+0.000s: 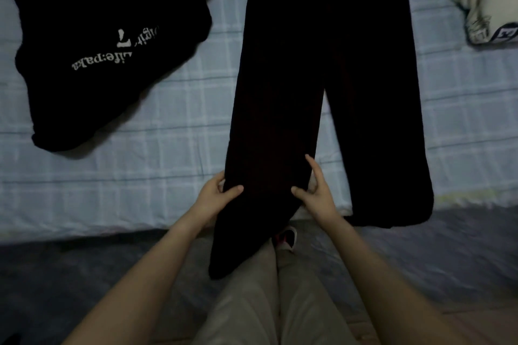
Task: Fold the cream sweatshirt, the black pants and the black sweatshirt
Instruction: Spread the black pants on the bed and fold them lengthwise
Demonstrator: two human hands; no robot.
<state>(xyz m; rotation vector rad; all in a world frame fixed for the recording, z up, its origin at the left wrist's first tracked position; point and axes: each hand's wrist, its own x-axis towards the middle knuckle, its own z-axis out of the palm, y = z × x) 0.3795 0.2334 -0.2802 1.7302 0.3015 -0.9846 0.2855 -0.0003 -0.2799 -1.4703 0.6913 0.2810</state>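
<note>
Currently: black pants (322,64) spread lengthwise on the bed (168,154), left hand (215,193) and right hand (316,190) pinching one leg's lower edges; cream sweatshirt (487,8) apparently folded, black sweatshirt (106,45) pending; next, probably lay this leg over the other.

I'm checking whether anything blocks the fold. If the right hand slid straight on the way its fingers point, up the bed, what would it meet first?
The right hand already grips the left leg of the black pants. Going on, it would likely meet only more of that leg, then the crotch; nothing else lies there.
</note>
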